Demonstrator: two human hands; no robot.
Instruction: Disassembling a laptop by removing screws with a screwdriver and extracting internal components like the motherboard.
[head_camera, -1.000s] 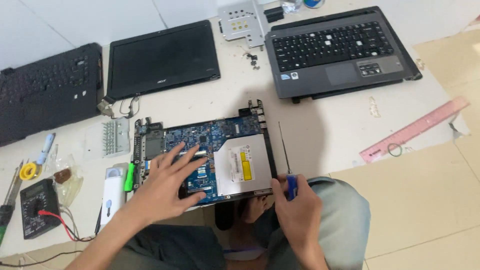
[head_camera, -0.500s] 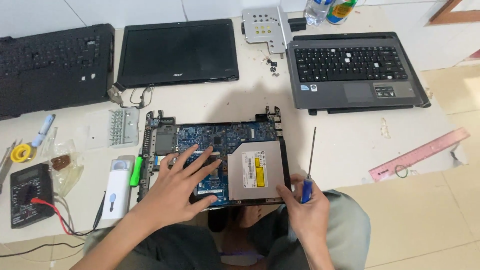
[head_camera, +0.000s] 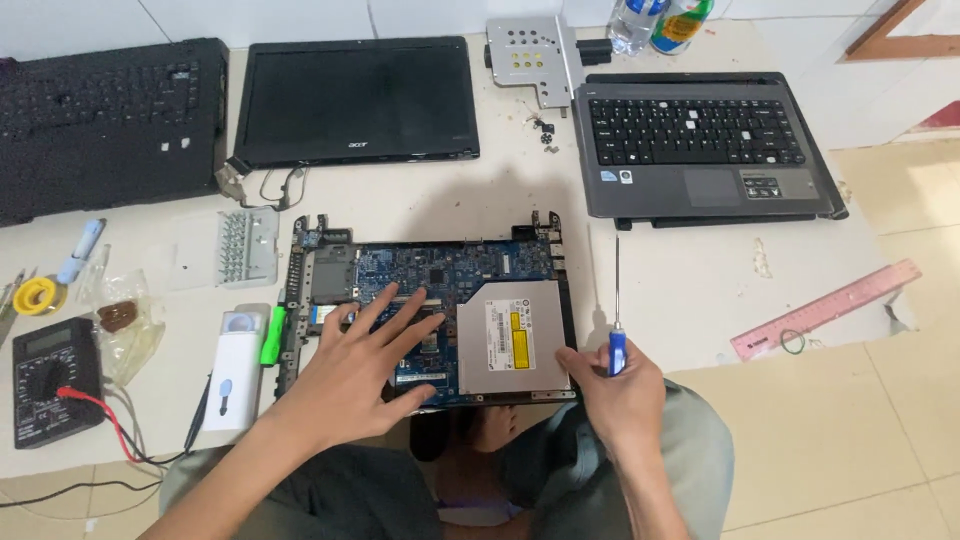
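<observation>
1. The left hand (head_camera: 350, 385) is lying flat with fingers spread wide on the blue circuit board (head_camera: 440, 290) of an opened laptop base (head_camera: 300, 290), in the lower middle of the frame; it is pressing down, not gripping anything.
2. The right hand (head_camera: 620, 395) is closing around the blue handle of a thin screwdriver (head_camera: 616, 320), whose shaft is pointing up the frame, just right of the base.
3. A silver optical drive (head_camera: 515, 335) is sitting in the lower right corner of the base, touching the board's edge and lying between the two hands.
4. The board is looking stiff but fragile, thin and studded with small parts; taking it by its bare edges or the metal frame seems safer than pinching components.
5. The drive is looking like a rigid, light metal box, probably easiest to take by its outer sides.
6. The screwdriver is slim and light, and the handle is the sensible hold.
7. A detached screen (head_camera: 355, 100) is lying in the upper middle, a grey laptop (head_camera: 700, 140) in the upper right, a black multimeter (head_camera: 50, 375) in the lower left, and a pink ruler (head_camera: 830, 308) at the right.
</observation>
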